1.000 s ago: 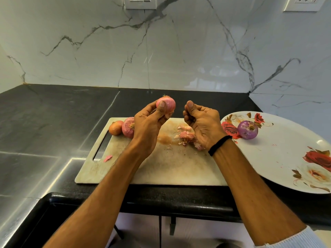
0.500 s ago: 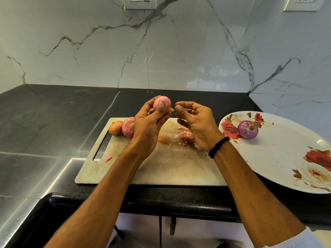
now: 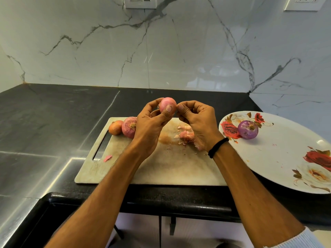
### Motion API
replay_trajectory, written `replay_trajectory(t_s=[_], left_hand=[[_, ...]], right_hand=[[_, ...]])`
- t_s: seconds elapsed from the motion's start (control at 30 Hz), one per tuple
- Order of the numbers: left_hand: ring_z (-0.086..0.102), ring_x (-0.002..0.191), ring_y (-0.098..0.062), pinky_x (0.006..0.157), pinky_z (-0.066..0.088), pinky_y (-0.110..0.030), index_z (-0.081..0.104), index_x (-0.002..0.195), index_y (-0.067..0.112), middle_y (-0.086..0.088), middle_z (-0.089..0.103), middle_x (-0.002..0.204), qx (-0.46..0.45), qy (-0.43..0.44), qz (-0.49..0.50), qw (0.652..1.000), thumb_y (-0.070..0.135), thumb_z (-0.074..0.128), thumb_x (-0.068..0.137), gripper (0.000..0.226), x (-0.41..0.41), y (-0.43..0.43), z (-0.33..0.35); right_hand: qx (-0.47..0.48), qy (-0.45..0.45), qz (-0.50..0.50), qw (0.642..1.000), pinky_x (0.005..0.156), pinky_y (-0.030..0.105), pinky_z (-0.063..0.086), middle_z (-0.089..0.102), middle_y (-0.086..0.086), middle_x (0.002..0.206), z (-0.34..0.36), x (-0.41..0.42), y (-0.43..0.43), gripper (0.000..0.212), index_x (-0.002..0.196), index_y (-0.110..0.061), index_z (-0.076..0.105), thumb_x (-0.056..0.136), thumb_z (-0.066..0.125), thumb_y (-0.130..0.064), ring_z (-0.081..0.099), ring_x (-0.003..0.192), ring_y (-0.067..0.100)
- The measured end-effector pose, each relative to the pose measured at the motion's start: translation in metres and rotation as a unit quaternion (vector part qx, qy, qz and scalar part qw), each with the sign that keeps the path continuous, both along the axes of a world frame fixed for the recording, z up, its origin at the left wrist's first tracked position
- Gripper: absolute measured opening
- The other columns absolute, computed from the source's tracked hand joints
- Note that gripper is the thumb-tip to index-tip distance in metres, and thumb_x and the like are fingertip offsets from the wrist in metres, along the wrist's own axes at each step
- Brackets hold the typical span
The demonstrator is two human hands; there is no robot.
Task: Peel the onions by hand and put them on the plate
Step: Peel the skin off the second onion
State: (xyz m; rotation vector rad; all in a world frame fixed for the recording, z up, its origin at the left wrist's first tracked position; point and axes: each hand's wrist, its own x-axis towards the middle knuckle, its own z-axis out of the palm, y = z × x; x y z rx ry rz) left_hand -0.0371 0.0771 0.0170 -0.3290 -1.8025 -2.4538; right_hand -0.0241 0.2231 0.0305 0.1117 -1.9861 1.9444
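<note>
My left hand (image 3: 152,122) grips a pink onion (image 3: 167,104) in its fingertips, lifted above the cutting board (image 3: 161,167). My right hand (image 3: 197,120) has its fingers curled, thumb and fingertips touching the onion's right side. Two unpeeled onions lie at the board's far left: a small orange one (image 3: 115,127) and a larger pink one (image 3: 129,127). A peeled purple onion (image 3: 248,130) sits on the flowered white plate (image 3: 279,158) at the right. Loose peel scraps (image 3: 186,134) lie on the board under my right hand.
The board rests on a black counter (image 3: 53,122) near its front edge. A small pink peel scrap (image 3: 107,158) lies by the board's handle slot. A marble wall with sockets stands behind. A dark sink edge shows at lower left.
My right hand has moved left from apart to touch the onion. My left hand has turned the onion slightly and held it in place.
</note>
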Motion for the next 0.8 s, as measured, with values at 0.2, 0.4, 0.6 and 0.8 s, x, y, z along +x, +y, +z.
replay_trajectory(t_s=[0.2, 0.4, 0.6, 0.8], left_hand=[[0.068, 0.112, -0.026, 0.098, 0.055, -0.039, 0.060, 0.125, 0.021, -0.012, 0.066, 0.123, -0.025, 0.023, -0.015, 0.999, 0.032, 0.075, 0.074, 0.054, 0.001, -0.001, 0.000], [0.070, 0.108, -0.025, 0.098, 0.055, -0.040, 0.062, 0.128, 0.014, -0.011, 0.071, 0.117, -0.037, 0.009, -0.008, 0.999, 0.034, 0.075, 0.074, 0.059, 0.002, 0.000, -0.002], [0.073, 0.099, -0.026, 0.092, 0.059, -0.039, 0.067, 0.123, 0.010, -0.010, 0.074, 0.109, -0.026, -0.017, -0.001, 1.000, 0.036, 0.069, 0.077, 0.053, 0.004, 0.001, -0.001], [0.072, 0.102, -0.025, 0.095, 0.057, -0.041, 0.065, 0.121, 0.010, -0.011, 0.072, 0.110, -0.017, -0.013, 0.016, 1.000, 0.041, 0.072, 0.072, 0.058, 0.002, 0.001, 0.000]], right_hand=[[0.031, 0.022, 0.001, 0.999, 0.074, 0.024, 0.059, 0.072, 0.008, 0.092, -0.004, -0.003, 0.001, 0.018, 0.105, -0.005, 0.070, 0.092, 0.065, -0.017, 0.070, 0.088, 0.021], [0.129, 0.076, -0.030, 0.988, 0.079, 0.017, 0.057, 0.068, 0.001, 0.091, -0.008, -0.008, 0.001, 0.008, 0.101, -0.009, 0.067, 0.097, 0.060, -0.011, 0.067, 0.089, 0.015], [0.249, 0.174, -0.059, 0.951, 0.078, 0.008, 0.050, 0.060, -0.001, 0.093, -0.011, -0.011, 0.000, 0.007, 0.097, -0.010, 0.061, 0.097, 0.057, -0.006, 0.058, 0.085, 0.008], [0.132, 0.116, -0.023, 0.984, 0.079, 0.017, 0.055, 0.068, -0.006, 0.096, -0.007, -0.008, 0.000, 0.015, 0.108, -0.013, 0.066, 0.093, 0.066, -0.012, 0.067, 0.093, 0.007]])
